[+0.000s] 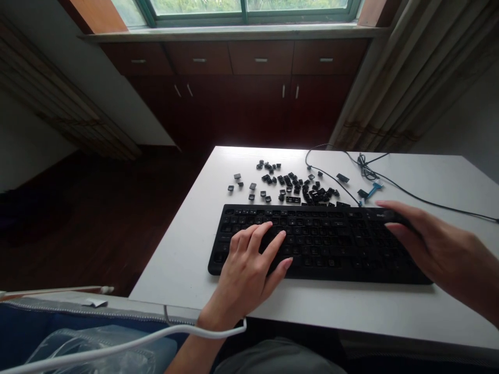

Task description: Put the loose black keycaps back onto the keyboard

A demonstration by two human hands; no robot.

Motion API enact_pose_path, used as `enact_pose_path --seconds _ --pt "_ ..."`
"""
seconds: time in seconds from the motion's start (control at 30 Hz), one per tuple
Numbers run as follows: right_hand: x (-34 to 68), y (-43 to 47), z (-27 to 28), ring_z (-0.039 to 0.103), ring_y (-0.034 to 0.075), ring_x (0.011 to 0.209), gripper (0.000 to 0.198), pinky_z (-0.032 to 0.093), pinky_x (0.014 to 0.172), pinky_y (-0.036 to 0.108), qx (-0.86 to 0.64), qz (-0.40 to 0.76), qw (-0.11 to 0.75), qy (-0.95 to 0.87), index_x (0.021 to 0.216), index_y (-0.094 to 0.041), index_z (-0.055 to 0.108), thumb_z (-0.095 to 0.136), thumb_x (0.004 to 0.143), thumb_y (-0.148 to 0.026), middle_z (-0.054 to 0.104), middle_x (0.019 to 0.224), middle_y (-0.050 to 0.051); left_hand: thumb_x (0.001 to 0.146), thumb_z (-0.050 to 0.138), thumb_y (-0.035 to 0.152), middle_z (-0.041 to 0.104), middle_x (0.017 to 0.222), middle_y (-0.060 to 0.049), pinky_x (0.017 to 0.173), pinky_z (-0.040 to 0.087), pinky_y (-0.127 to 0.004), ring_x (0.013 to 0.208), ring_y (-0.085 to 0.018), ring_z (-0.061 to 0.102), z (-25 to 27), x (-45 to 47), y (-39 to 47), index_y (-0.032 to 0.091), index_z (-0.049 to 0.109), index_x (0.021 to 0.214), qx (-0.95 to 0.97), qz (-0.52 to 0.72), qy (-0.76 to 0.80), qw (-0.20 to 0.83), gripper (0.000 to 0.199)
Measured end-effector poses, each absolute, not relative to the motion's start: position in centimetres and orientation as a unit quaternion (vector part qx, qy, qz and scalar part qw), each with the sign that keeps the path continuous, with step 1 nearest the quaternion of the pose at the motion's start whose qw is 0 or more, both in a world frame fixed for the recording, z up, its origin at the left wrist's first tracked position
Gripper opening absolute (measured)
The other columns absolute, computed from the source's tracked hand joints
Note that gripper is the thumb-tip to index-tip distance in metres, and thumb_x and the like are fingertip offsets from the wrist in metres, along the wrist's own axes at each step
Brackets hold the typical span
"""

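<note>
A black computer keyboard [323,270] lies along the front of the white table, and many of its key positions look bare of caps. My left hand [249,259] rests over its left half, palm down, fingers spread on the key area with nothing held. At the keyboard's right end is my right hand [440,244]. Its thumb lies over the keys and its index finger passes along the back edge, with the dark corner between them; the other fingers are hidden. Just behind the keyboard, loose black keycaps [312,193] are scattered, some piled together and some lying singly.
A small blue tool [375,190] lies behind the keyboard's right part. A black cable [421,197] with a tied bundle [363,165] crosses the white table [175,249]. A white cord [128,345] runs by my left wrist, above a clear plastic bag [97,353]. Cabinets [241,104] stand beyond.
</note>
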State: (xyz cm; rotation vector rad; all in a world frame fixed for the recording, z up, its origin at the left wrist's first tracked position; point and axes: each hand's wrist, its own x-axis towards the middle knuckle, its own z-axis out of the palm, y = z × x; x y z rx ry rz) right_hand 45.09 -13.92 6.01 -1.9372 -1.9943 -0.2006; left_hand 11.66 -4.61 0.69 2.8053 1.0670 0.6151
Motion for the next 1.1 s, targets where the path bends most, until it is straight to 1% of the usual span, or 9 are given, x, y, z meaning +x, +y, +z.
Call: enact_pose_path --seconds 0.07,0.2,0.27,0.37,0.43,0.6,0.73,0.87,1.1 --pt "43.0 -12.1 6.6 0.070 0.018 0.083 0.042 0.054 0.064 0.028 -0.622 -0.027 0.180 -0.761 0.138 -0.025 0.051 0.044 0.102 -0.046 0.070 0.115 0.006 0.096 0.057 0.039 0.049 0.144 -0.013 0.109 0.038 -0.050 0.131 -0.031 0.046 0.6 11.6 -4.6 0.024 0.054 0.140 0.915 0.202 0.347 0.043 0.047" --pt "40.2 -9.1 7.3 0.069 0.017 0.085 0.038 0.054 0.070 0.028 -0.579 0.028 0.137 -0.803 0.136 -0.022 0.051 0.040 0.104 -0.041 0.069 0.113 0.006 0.096 0.056 0.040 0.050 0.144 -0.013 0.109 0.038 -0.050 0.130 -0.031 0.046 0.6 11.5 -4.7 0.024 0.054 0.140 0.913 0.209 0.347 0.049 0.047" --pt "39.2 -8.0 7.5 0.067 0.015 0.073 0.037 0.048 0.061 0.026 -0.554 0.030 0.088 -0.827 0.136 -0.027 0.053 0.039 0.105 -0.042 0.069 0.107 0.004 0.096 0.056 0.041 0.049 0.144 -0.013 0.109 0.038 -0.050 0.130 -0.031 0.046 0.6 11.5 -4.7 0.024 0.054 0.141 0.912 0.212 0.347 0.053 0.047" --pt "37.9 -6.4 7.8 0.060 0.012 0.057 0.033 0.034 0.049 0.025 -0.512 0.017 0.024 -0.859 0.119 -0.026 0.064 0.039 0.105 -0.042 0.070 0.090 0.003 0.096 0.055 0.042 0.050 0.144 -0.013 0.109 0.038 -0.051 0.130 -0.031 0.046 0.5 11.5 -4.6 0.024 0.054 0.140 0.910 0.216 0.348 0.055 0.048" --pt "37.1 -5.4 7.9 0.060 0.013 0.059 0.030 0.031 0.049 0.025 -0.494 0.019 0.010 -0.869 0.108 -0.023 0.068 0.041 0.104 -0.037 0.070 0.085 0.003 0.096 0.055 0.042 0.050 0.145 -0.013 0.109 0.038 -0.051 0.130 -0.032 0.046 0.4 11.5 -4.6 0.023 0.055 0.139 0.909 0.220 0.349 0.055 0.047" --pt "35.5 -3.6 8.5 0.063 0.014 0.062 0.018 0.030 0.050 0.026 -0.466 0.039 0.005 -0.884 0.102 -0.022 0.068 0.051 0.100 -0.029 0.070 0.082 0.002 0.096 0.055 0.040 0.051 0.143 -0.013 0.109 0.040 -0.051 0.129 -0.031 0.048 0.3 11.2 -4.9 0.020 0.057 0.136 0.904 0.232 0.353 0.066 0.044" --pt "34.6 -2.6 9.0 0.061 0.013 0.059 0.020 0.027 0.048 0.027 -0.447 0.046 -0.020 -0.893 0.084 -0.022 0.067 0.055 0.098 -0.030 0.067 0.073 0.000 0.097 0.055 0.039 0.052 0.142 -0.014 0.109 0.040 -0.051 0.129 -0.031 0.048 0.4 11.0 -4.9 0.019 0.057 0.136 0.902 0.238 0.352 0.074 0.044" --pt "34.0 -1.9 9.4 0.063 0.014 0.062 0.015 0.028 0.050 0.027 -0.454 0.044 -0.034 -0.889 0.088 -0.023 0.067 0.058 0.097 -0.031 0.069 0.076 0.000 0.097 0.054 0.039 0.053 0.142 -0.013 0.109 0.040 -0.051 0.129 -0.031 0.048 0.3 11.0 -4.8 0.018 0.057 0.136 0.901 0.242 0.351 0.079 0.044" --pt "33.9 -0.8 9.6 0.068 0.018 0.074 0.010 0.041 0.060 0.027 -0.468 0.117 -0.030 -0.875 0.099 -0.028 0.067 0.067 0.092 -0.035 0.073 0.085 -0.002 0.097 0.053 0.039 0.053 0.142 -0.013 0.109 0.040 -0.051 0.129 -0.031 0.047 0.3 11.0 -4.9 0.018 0.057 0.136 0.901 0.246 0.347 0.083 0.044"
